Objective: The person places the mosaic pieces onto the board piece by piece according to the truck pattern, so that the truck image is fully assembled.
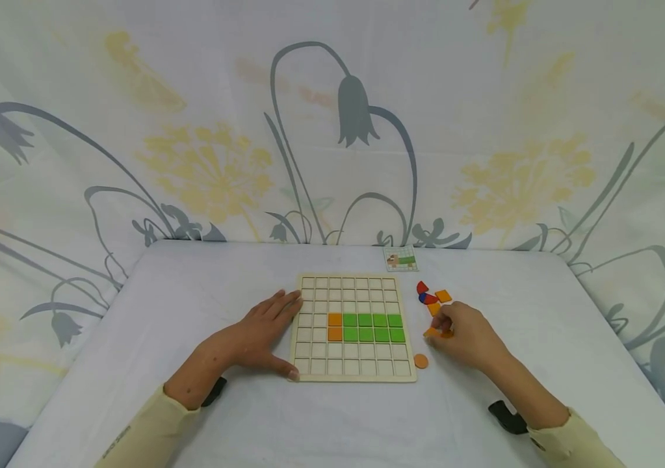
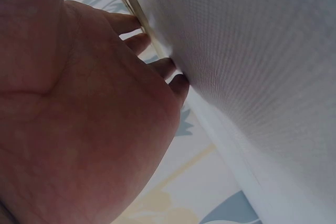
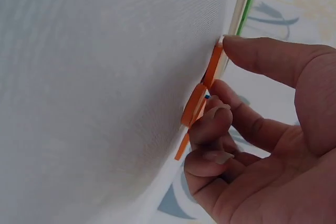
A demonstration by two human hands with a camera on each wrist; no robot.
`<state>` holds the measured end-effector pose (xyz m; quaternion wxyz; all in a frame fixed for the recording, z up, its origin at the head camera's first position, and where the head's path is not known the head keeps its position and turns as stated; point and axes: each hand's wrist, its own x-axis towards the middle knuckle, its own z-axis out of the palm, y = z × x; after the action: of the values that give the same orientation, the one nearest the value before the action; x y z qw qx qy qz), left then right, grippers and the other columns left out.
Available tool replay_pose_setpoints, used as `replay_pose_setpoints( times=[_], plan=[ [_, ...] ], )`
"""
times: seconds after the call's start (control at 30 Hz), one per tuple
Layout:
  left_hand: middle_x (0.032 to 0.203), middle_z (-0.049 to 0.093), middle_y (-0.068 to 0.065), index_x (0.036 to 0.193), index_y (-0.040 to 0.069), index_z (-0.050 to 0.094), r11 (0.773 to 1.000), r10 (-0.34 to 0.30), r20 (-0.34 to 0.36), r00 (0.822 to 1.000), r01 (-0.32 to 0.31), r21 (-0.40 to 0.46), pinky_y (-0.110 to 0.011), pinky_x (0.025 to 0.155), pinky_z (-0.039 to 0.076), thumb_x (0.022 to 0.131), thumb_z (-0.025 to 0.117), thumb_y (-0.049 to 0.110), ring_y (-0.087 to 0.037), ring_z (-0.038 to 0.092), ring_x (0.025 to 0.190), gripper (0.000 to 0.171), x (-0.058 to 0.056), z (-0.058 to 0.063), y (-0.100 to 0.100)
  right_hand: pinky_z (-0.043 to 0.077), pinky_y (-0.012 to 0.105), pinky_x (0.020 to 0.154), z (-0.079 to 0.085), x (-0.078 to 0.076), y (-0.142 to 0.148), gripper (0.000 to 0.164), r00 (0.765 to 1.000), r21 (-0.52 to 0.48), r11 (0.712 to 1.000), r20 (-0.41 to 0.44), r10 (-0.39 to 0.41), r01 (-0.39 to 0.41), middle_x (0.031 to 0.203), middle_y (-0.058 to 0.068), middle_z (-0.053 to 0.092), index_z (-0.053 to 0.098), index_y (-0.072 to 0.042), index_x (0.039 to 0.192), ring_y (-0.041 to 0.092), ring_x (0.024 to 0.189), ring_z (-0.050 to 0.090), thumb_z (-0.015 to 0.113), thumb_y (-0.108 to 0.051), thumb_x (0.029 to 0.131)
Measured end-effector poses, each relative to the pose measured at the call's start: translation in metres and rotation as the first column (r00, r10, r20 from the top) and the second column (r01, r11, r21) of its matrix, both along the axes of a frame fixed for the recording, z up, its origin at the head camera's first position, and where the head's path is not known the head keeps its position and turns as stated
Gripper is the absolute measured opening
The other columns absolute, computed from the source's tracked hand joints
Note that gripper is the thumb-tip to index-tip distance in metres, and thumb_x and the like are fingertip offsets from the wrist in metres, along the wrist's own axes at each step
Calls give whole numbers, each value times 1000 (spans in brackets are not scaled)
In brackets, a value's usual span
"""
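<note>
A light wooden grid board [image 1: 355,367] lies on the white cloth, with a block of green tiles [image 1: 373,327] and two orange square tiles [image 1: 335,327] in its cells. My left hand [image 1: 259,335] rests at the board's left edge, fingers spread straight and thumb at the near corner. Right of the board, my right hand [image 1: 467,333] pinches an orange tile [image 3: 214,65] between thumb and index finger, close over the cloth. Its other fingers are curled beside another orange piece [image 3: 194,104].
Beyond the right hand lie a red piece [image 1: 422,287], a blue piece [image 1: 422,298] and orange square tiles [image 1: 443,296]. An orange round piece [image 1: 421,361] lies by the board's near right corner. A small pattern card [image 1: 400,259] lies behind the board, before the flowered backdrop [image 1: 320,162].
</note>
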<state>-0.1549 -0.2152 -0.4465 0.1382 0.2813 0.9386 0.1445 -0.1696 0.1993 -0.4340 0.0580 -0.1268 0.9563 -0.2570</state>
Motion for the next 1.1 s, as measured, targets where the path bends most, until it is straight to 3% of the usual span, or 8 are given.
replay_pose_setpoints(
  times=[0.27,0.6,0.83,1.1],
  plan=[
    [179,7,-10,170,5,17,1000,6,6,1000,-6,5,-59,130,15,77,83,72,-39,2,164,133,-1,-1,0,51,31,66,1,-4,-3,22,999,-52,999,34,-2,4,88,2,64,69,-6,97,19,79,56,87,-10,86],
    [179,7,-10,170,6,17,1000,9,1,1000,-9,-5,-60,130,16,76,84,73,-39,3,164,134,-1,-2,-1,47,26,64,-2,-10,-14,11,998,-122,992,-43,38,-43,79,-1,63,68,-8,92,16,74,56,77,-1,91],
    [179,8,-11,170,5,18,1000,7,5,1000,-7,5,-60,130,17,77,85,71,-40,4,164,133,0,1,0,48,27,64,3,-16,-33,11,995,-175,982,-83,51,-65,79,-1,66,70,-6,93,14,73,58,77,1,91],
    [179,8,-11,170,5,18,1000,-2,1,1000,2,11,-60,130,16,77,84,72,-40,4,164,133,0,0,0,51,30,68,10,-24,-65,10,994,-215,971,-65,93,-105,83,-1,68,69,-7,95,14,75,61,76,0,93]
  ],
)
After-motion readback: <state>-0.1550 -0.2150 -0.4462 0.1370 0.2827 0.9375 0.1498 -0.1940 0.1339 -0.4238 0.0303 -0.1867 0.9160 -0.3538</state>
